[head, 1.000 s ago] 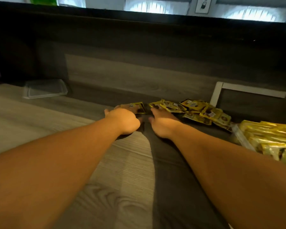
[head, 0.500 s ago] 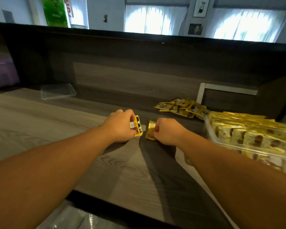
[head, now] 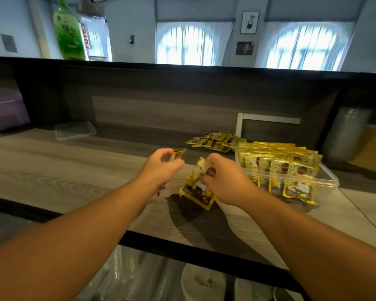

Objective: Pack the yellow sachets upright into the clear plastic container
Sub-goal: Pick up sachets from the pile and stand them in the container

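Note:
My right hand (head: pixel 225 181) grips a small stack of yellow sachets (head: pixel 197 189), lifted above the wooden counter. My left hand (head: pixel 161 166) pinches another yellow sachet (head: pixel 178 153) at its top edge, just left of the right hand. The clear plastic container (head: pixel 326 178) stands to the right, filled with several yellow sachets standing upright in rows. A loose pile of yellow sachets (head: pixel 215 141) lies flat on the counter behind the container's left corner.
A clear plastic lid (head: pixel 74 130) lies at the back left of the counter. A purple box (head: pixel 6 114) sits at the far left. A dark back wall rises behind the counter. A stack of clear cups (head: pixel 343 135) stands at the far right.
Both hands have pulled back from the pile toward me, each holding sachets. The right hand's stack is now raised and turned upright. The view has tilted up.

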Motion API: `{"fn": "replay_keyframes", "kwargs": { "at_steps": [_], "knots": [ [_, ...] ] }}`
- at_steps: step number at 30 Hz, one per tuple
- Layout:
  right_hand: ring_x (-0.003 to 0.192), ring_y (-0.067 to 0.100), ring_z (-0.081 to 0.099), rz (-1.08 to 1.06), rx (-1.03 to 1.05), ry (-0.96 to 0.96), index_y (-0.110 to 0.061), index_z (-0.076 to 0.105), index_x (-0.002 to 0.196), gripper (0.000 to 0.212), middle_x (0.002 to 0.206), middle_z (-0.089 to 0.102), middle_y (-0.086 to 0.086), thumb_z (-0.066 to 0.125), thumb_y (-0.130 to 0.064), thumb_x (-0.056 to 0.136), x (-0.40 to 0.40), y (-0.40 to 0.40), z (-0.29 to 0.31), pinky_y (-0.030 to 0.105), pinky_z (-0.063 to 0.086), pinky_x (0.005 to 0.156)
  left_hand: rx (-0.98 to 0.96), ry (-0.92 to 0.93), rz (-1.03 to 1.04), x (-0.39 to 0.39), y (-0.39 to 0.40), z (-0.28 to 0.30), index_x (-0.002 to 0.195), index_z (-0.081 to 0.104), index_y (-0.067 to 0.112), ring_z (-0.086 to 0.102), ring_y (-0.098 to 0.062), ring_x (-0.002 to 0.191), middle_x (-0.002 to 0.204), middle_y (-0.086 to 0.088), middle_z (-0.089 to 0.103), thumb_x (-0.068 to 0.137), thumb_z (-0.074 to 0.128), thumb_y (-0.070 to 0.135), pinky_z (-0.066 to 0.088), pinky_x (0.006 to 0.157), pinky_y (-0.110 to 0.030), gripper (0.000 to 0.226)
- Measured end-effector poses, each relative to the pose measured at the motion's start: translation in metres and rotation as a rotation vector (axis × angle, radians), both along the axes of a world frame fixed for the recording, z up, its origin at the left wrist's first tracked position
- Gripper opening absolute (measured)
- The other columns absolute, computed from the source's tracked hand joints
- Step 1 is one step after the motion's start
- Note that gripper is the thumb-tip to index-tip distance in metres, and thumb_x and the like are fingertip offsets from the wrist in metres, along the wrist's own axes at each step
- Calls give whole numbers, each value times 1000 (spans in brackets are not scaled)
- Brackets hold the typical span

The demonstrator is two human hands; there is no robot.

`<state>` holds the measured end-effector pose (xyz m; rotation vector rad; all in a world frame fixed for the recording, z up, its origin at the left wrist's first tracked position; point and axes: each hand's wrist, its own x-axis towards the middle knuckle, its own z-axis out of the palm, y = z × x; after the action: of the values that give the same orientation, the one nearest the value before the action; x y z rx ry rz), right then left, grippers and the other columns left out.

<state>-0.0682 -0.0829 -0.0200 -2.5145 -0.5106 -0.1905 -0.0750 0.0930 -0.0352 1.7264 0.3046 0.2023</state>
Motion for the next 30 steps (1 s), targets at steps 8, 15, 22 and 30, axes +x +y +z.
{"fn": "replay_keyframes", "kwargs": {
  "at_steps": [8, 15, 22, 30],
  "knots": [
    [102, 9, 54, -89, 309, -265, -23, 63, 123, 33, 105, 54, -13, 55, -4, 98, -6, -61, 14, 21, 46, 80, -820, -13, -161, -4, -46, 24, 114, 65, 7, 60, -35, 97, 116, -21, 60, 91, 52, 27, 56, 80, -56, 33],
    [102, 8, 54, -205, 376, -481, -23, 64, 126, 35, 109, 57, -12, 59, -4, 96, 31, -127, 28, 15, 45, 77, -590, -24, -260, 23, -90, 36, 121, 59, 14, 74, -34, 97, 109, -19, 73, 98, 54, 15, 57, 87, -56, 23],
    [99, 11, 59, -285, 476, -702, -14, 64, 125, 32, 111, 62, -3, 63, -4, 95, 44, -178, 18, 6, 45, 75, -196, -36, -437, 37, -132, 66, 125, 50, 31, 76, -30, 83, 114, -10, 67, 101, 52, 12, 61, 55, -39, 30],
    [100, 3, 50, -339, 387, -771, -15, 63, 129, 40, 112, 53, -9, 64, 1, 91, 46, -205, 7, -4, 38, 78, 283, -170, -598, 51, -155, 80, 122, 55, 30, 74, -22, 82, 108, -7, 68, 85, 72, 2, 58, 63, -29, 49]
  ]
}}
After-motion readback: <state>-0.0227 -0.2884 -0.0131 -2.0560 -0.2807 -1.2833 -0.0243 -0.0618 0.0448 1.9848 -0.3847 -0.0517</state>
